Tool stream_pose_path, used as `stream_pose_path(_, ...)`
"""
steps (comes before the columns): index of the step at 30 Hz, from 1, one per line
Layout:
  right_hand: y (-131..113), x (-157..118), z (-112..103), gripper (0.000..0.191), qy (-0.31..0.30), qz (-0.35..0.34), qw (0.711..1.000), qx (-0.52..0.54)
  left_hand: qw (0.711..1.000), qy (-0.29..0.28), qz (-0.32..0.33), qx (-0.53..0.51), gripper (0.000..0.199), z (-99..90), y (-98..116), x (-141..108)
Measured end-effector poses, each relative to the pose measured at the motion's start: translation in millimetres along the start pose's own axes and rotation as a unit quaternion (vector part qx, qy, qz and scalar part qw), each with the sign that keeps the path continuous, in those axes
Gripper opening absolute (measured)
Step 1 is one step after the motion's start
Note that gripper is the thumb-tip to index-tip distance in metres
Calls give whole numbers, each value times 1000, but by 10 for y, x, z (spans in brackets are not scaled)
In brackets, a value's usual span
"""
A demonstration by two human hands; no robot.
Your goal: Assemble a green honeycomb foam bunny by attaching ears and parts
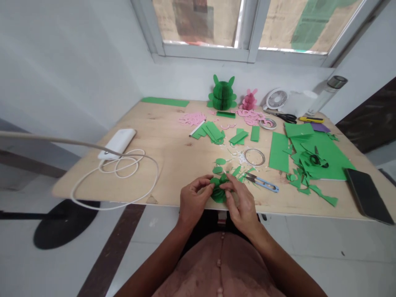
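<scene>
Between my two hands, at the table's front edge, is a small green folded-paper figure [219, 194] with layered pleats and rounded pieces on top. My left hand [195, 195] pinches its left side with thumb and forefinger. From the other side my right hand [240, 202] closes its fingertips on the upper right part; the fingers hide some of the paper there. Just beyond the figure lie green paper ovals [218, 170] and thin scraps. Blue thread snips [262, 182] rest to the right of my right hand. A roll of tape [254, 157] lies farther back.
A finished green paper figure [222, 95] and a smaller pink one [248, 100] stand by the wall. Green sheets [324, 156] with scissors [316, 160] and a phone [368, 196] lie right. A white power bank [119, 142] with a looped cable [154, 181] is left.
</scene>
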State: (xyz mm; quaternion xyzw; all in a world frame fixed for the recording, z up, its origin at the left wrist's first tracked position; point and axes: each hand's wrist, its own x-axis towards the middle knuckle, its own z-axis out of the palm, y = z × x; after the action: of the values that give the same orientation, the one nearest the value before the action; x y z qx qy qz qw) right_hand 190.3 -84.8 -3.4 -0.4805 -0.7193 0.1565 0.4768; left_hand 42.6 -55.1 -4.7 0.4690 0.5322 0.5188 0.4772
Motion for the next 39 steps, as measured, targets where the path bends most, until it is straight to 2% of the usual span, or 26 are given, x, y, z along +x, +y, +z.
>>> stream_pose_path(5,17,-51,24,45,14,51,997,54,999,-7,13,40,8,-19,32,11)
stream_pose_path(16,-12,-42,18,45,29,106,988,112,993,-33,13,111,10,-36,104,87)
stream_pose_path(21,-30,2,25,47,45,108,986,115,989,-63,18,135,9,-55,135,138)
stream_pose_path(29,-13,36,41,48,29,101,990,90,986,-90,23,142,11,-94,145,211)
stream_pose_path(34,-1,78,-3,48,38,99,991,81,987,-91,13,130,12,-100,140,198)
stream_pose_path(39,-7,86,-24,49,11,91,992,87,990,-89,9,105,12,-102,92,166)
